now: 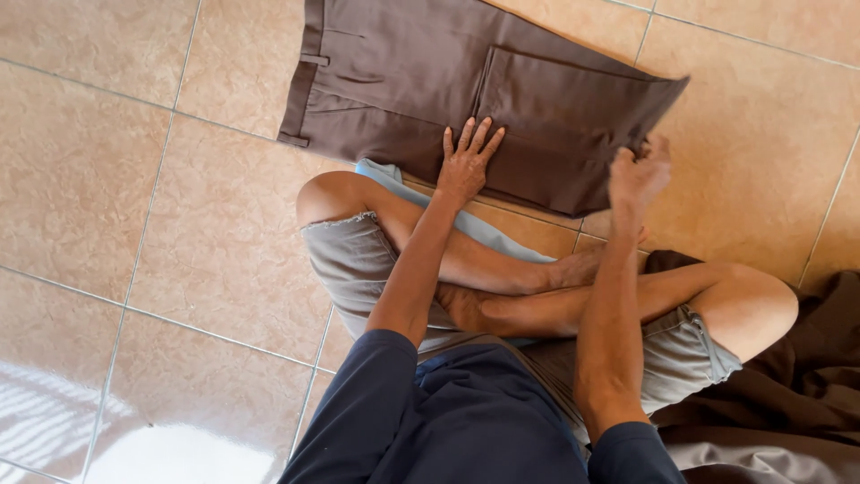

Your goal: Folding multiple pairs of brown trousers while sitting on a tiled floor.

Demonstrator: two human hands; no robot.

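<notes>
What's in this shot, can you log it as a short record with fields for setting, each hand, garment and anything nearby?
setting: person seated cross-legged on tiled floor
left hand: flat, fingers spread, pressing on brown trousers
right hand: closed on the folded edge of the trousers
garment: partly folded, waistband to the left
nearby: light blue cloth under the leg; dark brown fabric pile at the right

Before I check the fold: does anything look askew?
Mostly tidy. The brown trousers lie flat under the left hand, but the corner pinched by the right hand is lifted off the tiled floor.
</notes>
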